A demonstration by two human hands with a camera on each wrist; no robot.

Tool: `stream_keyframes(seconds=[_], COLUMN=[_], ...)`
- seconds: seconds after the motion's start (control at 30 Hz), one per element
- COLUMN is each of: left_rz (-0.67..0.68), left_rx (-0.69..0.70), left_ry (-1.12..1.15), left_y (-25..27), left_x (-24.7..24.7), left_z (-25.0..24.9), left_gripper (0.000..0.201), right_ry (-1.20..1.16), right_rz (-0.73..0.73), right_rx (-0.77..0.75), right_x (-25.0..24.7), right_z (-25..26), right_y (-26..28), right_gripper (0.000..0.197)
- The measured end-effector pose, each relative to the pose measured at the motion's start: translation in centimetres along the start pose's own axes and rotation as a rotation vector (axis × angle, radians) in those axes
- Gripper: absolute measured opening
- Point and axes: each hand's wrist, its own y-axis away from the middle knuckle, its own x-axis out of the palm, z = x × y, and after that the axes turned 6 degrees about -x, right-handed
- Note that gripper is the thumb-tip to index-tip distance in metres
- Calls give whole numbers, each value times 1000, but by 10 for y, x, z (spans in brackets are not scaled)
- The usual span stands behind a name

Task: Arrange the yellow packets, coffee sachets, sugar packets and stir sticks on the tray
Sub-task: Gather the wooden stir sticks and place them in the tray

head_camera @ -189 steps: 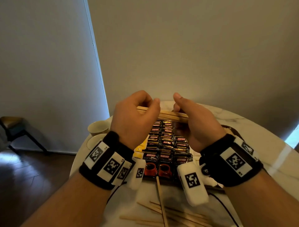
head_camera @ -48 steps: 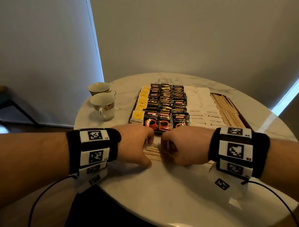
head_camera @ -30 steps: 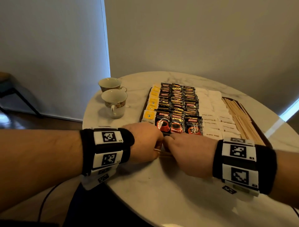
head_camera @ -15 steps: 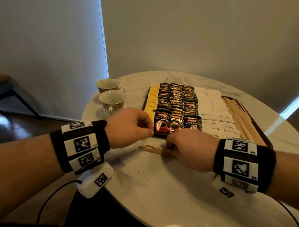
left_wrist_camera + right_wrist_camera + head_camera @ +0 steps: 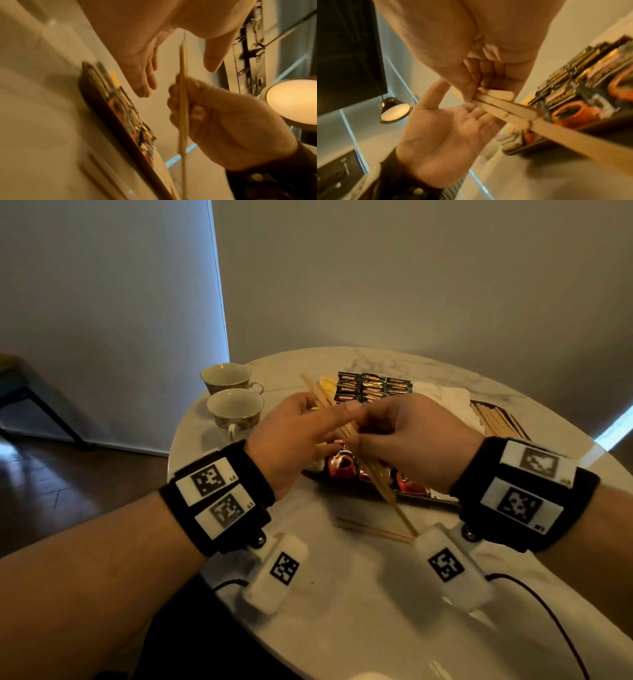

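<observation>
My right hand (image 5: pixel 376 426) grips a bundle of wooden stir sticks (image 5: pixel 380 477) and holds it slanted above the front of the dark tray (image 5: pixel 428 497). In the right wrist view the fingertips (image 5: pixel 471 94) pinch the sticks (image 5: pixel 513 109) near one end. My left hand (image 5: pixel 318 419) is open beside them, its straight fingers (image 5: pixel 481 115) lying under the bundle. The tray carries yellow packets (image 5: pixel 327 381), rows of black coffee sachets (image 5: pixel 373 386), white sugar packets (image 5: pixel 445 398) and a row of stir sticks (image 5: pixel 496 419). My hands hide the tray's middle.
Two loose stir sticks (image 5: pixel 373 530) lie on the round marble table (image 5: pixel 376 611) in front of the tray. Two teacups (image 5: pixel 234 409) stand left of the tray. A dark chair (image 5: pixel 20 392) is on the floor at far left.
My right hand has lifted the bundle of sticks off the table to above the tray's front. The left hand has risen with it and uncurled its fingers.
</observation>
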Motion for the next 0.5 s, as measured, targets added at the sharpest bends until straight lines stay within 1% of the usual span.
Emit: stream_keyframes(seconds=[0.03,0.07,0.1,0.13,0.17,0.23,0.33,0.37,0.4,0.5], left_rz=[62,109,132,132,125,96,0,-34,-70,-189], left_rx=[-36,-73,-101,-116,-119,-115,-124,-121,-111,-54], left_ry=[55,122,199,282,357,432,406,393,388,418], left_y=[1,3,4,4,3,0,0,0,-1,-2], left_x=[8,15,22,27,29,28,22,20,18,11], left_z=[0,1,1,2,4,8,8,7,5,-5], left_gripper=[54,46,40,39,42,50,46,44,43,43], right_ry=[-73,-133,-181,-218,-228,-159,-21,36,114,401], right_rz=[-31,-63,-92,-116,-137,-167,-165,-129,-52,279], right_rx=[-14,-22,-24,-23,-21,-34,-34,-14,23,116], right_x=[3,7,10,13,15,17,14,11,8,8], right_z=[1,2,3,4,3,1,-4,-5,-7,-12], right_y=[-1,-3,-3,-4,-4,-4,0,3,5,17], right_gripper=[7,8,8,8,7,6,3,8,13,18])
